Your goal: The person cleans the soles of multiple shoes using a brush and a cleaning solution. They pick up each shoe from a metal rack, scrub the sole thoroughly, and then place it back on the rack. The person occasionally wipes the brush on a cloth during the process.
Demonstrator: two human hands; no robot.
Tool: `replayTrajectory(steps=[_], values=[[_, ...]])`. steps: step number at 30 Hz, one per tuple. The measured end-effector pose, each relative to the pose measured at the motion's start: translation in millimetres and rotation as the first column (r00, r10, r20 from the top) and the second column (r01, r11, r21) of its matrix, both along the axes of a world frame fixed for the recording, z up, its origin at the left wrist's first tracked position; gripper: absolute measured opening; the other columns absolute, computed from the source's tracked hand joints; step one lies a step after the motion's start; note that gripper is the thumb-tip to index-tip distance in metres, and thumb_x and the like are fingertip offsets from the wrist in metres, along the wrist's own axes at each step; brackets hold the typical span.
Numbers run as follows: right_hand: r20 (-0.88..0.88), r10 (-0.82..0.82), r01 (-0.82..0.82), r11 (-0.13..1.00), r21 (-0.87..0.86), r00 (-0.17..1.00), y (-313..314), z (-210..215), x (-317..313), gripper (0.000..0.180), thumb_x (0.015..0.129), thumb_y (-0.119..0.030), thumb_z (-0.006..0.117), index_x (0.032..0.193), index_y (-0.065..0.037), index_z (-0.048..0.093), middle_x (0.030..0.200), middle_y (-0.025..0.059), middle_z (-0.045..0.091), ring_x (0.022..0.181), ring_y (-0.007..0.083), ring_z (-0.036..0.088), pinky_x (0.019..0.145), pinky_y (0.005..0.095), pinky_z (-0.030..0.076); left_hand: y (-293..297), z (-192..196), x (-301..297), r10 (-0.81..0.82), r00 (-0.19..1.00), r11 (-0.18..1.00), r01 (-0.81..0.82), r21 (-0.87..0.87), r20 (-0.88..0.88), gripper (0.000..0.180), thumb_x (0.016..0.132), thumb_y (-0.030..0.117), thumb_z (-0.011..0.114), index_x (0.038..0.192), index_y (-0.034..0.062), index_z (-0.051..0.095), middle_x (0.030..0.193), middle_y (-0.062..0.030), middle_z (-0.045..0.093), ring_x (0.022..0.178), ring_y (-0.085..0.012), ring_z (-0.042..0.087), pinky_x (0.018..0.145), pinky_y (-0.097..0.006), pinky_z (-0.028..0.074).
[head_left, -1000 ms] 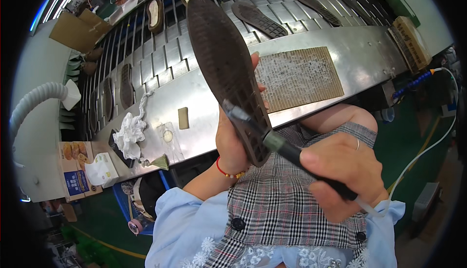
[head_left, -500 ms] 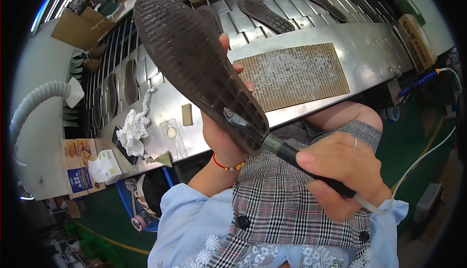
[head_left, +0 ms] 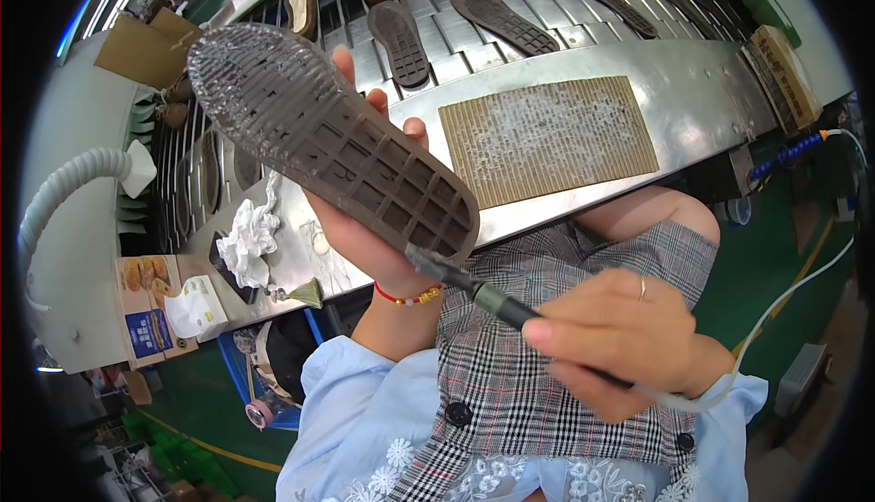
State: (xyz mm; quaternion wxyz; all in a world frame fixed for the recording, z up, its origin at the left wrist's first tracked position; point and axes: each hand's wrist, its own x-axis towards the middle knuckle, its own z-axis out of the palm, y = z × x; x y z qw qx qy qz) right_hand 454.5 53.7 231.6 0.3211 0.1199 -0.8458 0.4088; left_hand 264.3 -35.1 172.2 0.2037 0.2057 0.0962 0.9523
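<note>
Left hand fingers clasp a dark shoe sole tilted above the tabletop, right hand fingers grip a brush touching its heel edge; toe glistens coated, heel apparently unfinished.

Open room: the bare strip of the steel tabletop right of the ribbed tan cardboard mat, and the gap between that mat and the held dark brown rubber shoe sole.

Obstacles: the sole, raised in the left hand, spans the left of the tabletop. The right hand with its black-handled brush blocks the near edge. A white crumpled rag lies left, beneath the sole. Flat dark soles occupy the slatted conveyor behind.
</note>
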Motion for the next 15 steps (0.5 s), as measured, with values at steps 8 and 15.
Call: replayTrajectory(steps=[8, 15], values=[[0.006, 0.058, -0.058, 0.992, 0.114, 0.998, 0.1, -4.1, 0.1, 0.033, 0.063, -0.003, 0.072, 0.095, 0.004, 0.072, 0.085, 0.0168, 0.069, 0.066, 0.0233, 0.067, 0.060, 0.0279, 0.057, -6.4, -3.7, -5.5, -0.320, 0.935, 0.947, 0.320, 0.025, 0.153, 0.054, 0.104, 0.047, 0.027, 0.131, 0.0072, 0.053, 0.131, -0.0156, 0.054, 0.104, -0.0239, 0.058, 0.083, -0.038, 0.053], [0.116, 0.160, -0.172, 0.980, 0.103, 0.980, 10.3, 2.0, 8.0, 0.036, 0.065, -0.007, 0.070, 0.100, -0.003, 0.074, 0.091, 0.0169, 0.069, 0.070, 0.0246, 0.067, 0.060, 0.0293, 0.056, -7.8, 9.2, 4.7, -0.395, 0.810, 0.899, 0.437, 0.003, 0.433, 0.055, 0.104, 0.047, 0.030, 0.125, 0.0022, 0.055, 0.116, -0.0182, 0.058, 0.105, -0.0250, 0.054, 0.083, -0.039, 0.047]])
